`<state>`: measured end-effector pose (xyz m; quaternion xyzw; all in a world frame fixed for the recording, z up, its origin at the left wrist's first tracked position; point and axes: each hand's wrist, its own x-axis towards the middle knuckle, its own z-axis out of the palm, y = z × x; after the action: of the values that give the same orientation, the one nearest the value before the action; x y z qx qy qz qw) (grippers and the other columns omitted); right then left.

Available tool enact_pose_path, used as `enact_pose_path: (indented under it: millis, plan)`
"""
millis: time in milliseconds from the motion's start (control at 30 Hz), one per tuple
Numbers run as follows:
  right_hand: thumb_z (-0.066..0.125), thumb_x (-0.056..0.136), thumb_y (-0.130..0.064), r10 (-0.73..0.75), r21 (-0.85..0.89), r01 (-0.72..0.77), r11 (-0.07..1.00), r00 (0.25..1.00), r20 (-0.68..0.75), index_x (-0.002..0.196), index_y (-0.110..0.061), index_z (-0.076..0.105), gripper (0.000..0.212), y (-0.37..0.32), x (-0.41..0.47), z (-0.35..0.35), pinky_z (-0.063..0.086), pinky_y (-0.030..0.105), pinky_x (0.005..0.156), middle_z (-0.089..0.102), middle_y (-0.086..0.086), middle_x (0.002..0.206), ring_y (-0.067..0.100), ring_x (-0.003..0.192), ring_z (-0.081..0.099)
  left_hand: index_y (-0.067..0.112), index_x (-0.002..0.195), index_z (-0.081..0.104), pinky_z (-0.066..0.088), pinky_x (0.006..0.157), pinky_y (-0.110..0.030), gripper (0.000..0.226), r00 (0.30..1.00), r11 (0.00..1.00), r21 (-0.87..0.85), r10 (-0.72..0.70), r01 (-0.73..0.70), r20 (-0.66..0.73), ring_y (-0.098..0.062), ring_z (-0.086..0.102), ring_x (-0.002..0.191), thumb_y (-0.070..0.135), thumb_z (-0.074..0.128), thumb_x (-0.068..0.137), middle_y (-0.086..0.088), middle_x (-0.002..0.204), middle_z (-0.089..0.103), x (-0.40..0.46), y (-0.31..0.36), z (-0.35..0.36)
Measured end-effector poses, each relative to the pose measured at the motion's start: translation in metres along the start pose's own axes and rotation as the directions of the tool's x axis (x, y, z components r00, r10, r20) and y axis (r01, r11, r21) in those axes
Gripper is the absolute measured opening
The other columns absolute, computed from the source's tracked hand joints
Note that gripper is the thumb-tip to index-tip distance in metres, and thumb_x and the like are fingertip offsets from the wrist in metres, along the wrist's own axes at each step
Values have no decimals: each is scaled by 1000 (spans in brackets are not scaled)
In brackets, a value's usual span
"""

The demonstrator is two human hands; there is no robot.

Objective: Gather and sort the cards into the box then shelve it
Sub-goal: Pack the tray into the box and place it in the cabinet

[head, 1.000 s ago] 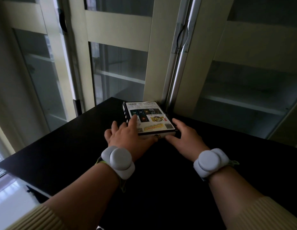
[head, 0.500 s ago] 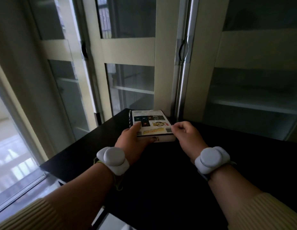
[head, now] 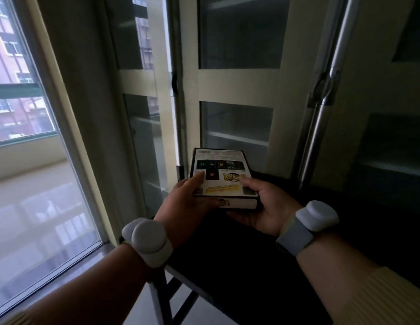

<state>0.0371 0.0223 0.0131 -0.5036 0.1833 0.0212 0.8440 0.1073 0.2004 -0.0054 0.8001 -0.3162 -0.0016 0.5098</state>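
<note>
The card box [head: 224,170] is a flat black box with a white printed face and a yellow logo. Both hands hold it up off the black table [head: 263,266], near level. My left hand [head: 183,202] grips its left near corner, thumb on top. My right hand [head: 266,207] cups its right near corner from below, thumb on the printed face. No loose cards are in view. The box is closed.
A cream cabinet with glass doors [head: 236,127] stands right behind the table, its inner shelves visible through the glass. A steel bar handle [head: 319,127] runs down the door at right. A large window [head: 23,137] fills the left side. The table's leg frame [head: 166,292] shows below.
The box has left the table top and now hangs in both hands. My right hand went from touching its edge to cupping it underneath. The view has swung left and up.
</note>
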Motion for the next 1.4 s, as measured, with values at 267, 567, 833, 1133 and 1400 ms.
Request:
enact_pose_path:
  millis: [267,567,833,1133,1400]
  plan:
    - [54,91,-30,37,-8,-36,999,997,72,95,-13,65,21,-7,89,86,57,30,51,73,9,73,21,55,68,16,140,40,43,104,-38,73,996,998,-42,-51,48,-75,-14,55,116,17,73,75,-4,132,53,40,-39,-85]
    - [58,89,-27,84,-22,-83,996,995,58,110,-9,62,27,-76,155,195,56,30,48,72,12,75,22,53,67,22,143,36,46,101,-39,76,989,996,14,-85,88,-120,-13,54,117,22,72,76,-3,134,49,121,-38,-194]
    - [59,88,-27,51,-21,-51,998,998,28,114,-7,61,32,-168,145,289,56,30,50,70,15,87,25,68,65,27,144,33,49,99,-36,75,995,998,5,-60,60,-74,-8,54,114,25,69,78,2,134,47,175,22,-298]
    - [60,88,-28,-53,44,56,997,997,-63,106,-7,63,28,-254,102,353,56,29,49,70,15,78,25,64,66,28,144,29,48,100,-35,72,991,996,71,48,-57,123,-8,56,113,27,65,82,4,130,54,230,104,-380]
    - [60,87,-28,-156,19,158,987,982,-107,101,-7,63,26,-312,72,338,56,27,51,68,15,85,25,72,63,27,142,32,47,87,-17,63,961,979,154,89,-132,260,0,56,98,37,59,86,15,110,55,264,174,-377]
